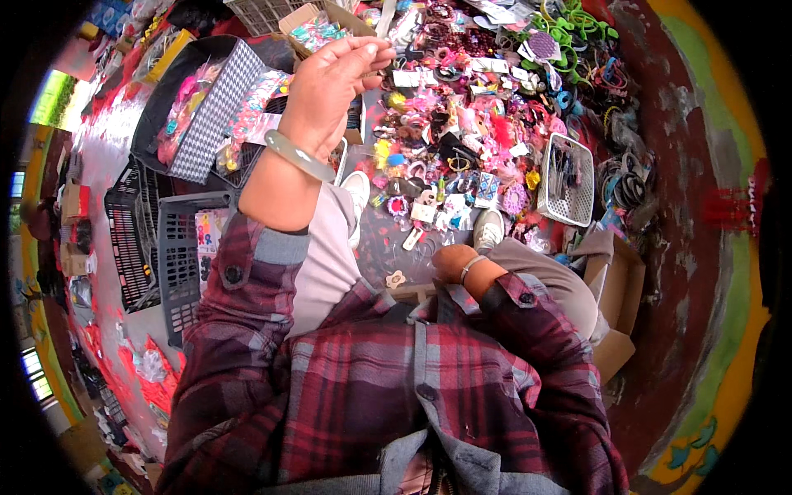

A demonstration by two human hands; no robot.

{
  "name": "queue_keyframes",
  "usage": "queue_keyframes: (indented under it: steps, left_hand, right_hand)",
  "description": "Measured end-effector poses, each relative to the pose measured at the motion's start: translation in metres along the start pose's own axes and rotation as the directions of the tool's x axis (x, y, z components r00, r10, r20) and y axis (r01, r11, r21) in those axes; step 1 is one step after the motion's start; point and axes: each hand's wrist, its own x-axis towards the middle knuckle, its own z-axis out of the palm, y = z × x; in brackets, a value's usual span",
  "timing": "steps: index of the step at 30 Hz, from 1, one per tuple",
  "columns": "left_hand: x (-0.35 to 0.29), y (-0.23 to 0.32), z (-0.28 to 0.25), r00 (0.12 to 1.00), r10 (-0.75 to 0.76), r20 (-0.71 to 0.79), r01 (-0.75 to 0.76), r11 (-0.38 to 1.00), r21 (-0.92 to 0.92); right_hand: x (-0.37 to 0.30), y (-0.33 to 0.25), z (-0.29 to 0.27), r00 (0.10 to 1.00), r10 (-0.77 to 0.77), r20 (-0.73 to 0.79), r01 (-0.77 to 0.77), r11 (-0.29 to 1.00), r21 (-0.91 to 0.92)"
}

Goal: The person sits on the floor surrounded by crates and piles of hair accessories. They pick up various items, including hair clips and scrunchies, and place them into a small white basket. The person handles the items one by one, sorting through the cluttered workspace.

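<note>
My left hand (330, 87) is raised over the left edge of a spread pile of hair accessories (487, 115), with a pale bangle on its wrist. Its fingers are curled together in a pinch; what they hold, if anything, is too small to make out. A whitish strip (385, 18) shows just beyond the fingertips, and I cannot tell whether they touch it. Low between my knees is my right hand (456, 262), a thin bracelet at the wrist and its fingers hidden. Near it lies a small tan flower-shaped piece (396, 279).
On the left stand a houndstooth box (219, 111) with colourful packets, a grey plastic basket (181, 247) and a black crate (132, 235). A white basket (567, 181) sits in the pile's right side. By my right knee is an open cardboard box (623, 297).
</note>
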Motion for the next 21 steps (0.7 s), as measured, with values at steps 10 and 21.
queue_keyframes:
  steps: [10,21]
  left_hand:
    - [0.016,-0.019,-0.053,0.951,-0.303,-0.062,0.233,0.834,-0.501]
    - [0.015,-0.010,-0.071,0.924,-0.382,0.004,0.315,0.757,-0.573]
  right_hand:
    - [0.115,0.030,0.008,0.889,0.310,-0.338,-0.253,0.946,0.205]
    - [0.217,0.062,0.003,0.927,0.339,-0.160,-0.335,0.941,0.051]
